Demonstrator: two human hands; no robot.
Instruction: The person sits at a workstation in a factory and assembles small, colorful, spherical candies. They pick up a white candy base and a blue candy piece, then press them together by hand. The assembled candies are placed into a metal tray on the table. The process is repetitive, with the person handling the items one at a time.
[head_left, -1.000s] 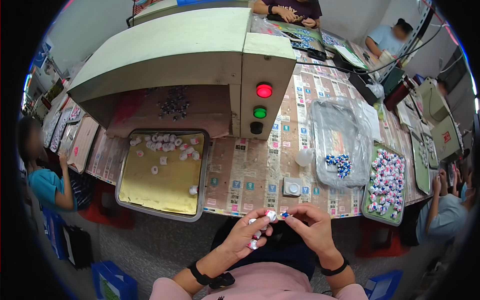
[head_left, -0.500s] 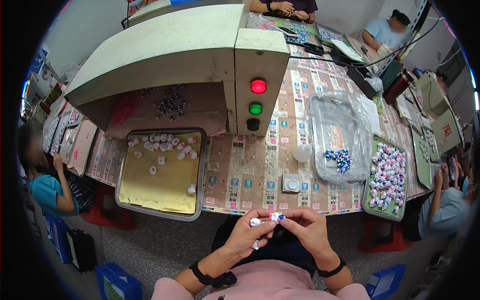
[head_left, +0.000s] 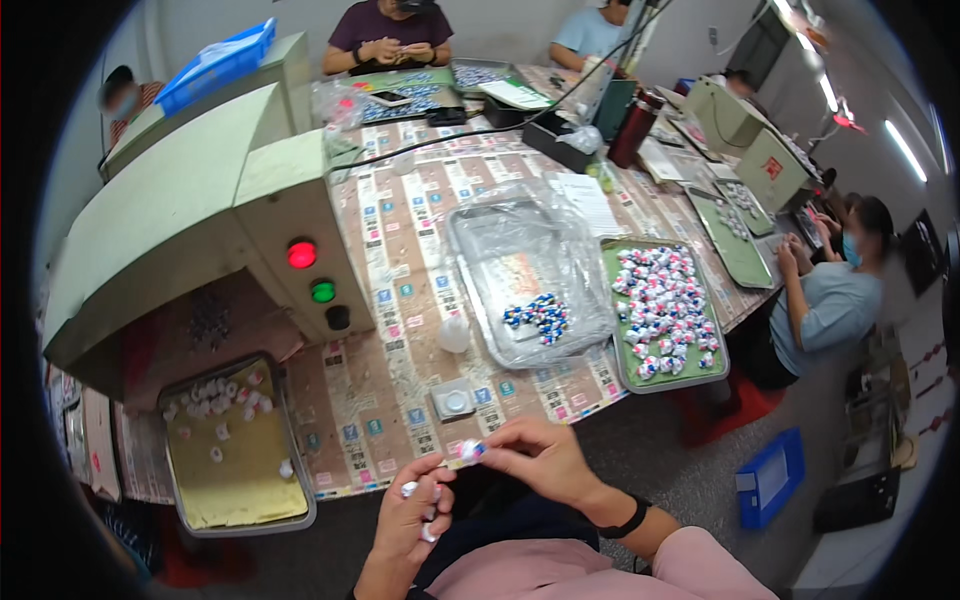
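Between the fingertips of my right hand (head_left: 548,462) is a small white, pink and blue figure piece (head_left: 471,450), held above the near table edge. My left hand (head_left: 398,525) is curled around several small white pieces, one white piece (head_left: 428,533) showing at its lower fingers. Its raised fingertips are close to the figure piece; whether they touch it I cannot tell. Ahead, a grey tray (head_left: 478,262) covered with clear plastic bears a heap of small blue-and-white parts (head_left: 540,319). Many white-and-pink pieces (head_left: 660,300) fill a green-lined tray to its right.
At left, a cream machine (head_left: 165,205) with red and green lights stands over a yellow-lined tray (head_left: 230,490) of white pieces. A white bottle (head_left: 454,335) and a small square holder (head_left: 453,400) sit ahead of my hands. Other people work around the table; a black cable (head_left: 430,150) crosses it.
My view has swung right, so the table things appear farther left. My hands have drawn somewhat apart, with the figure piece still at my right fingertips.
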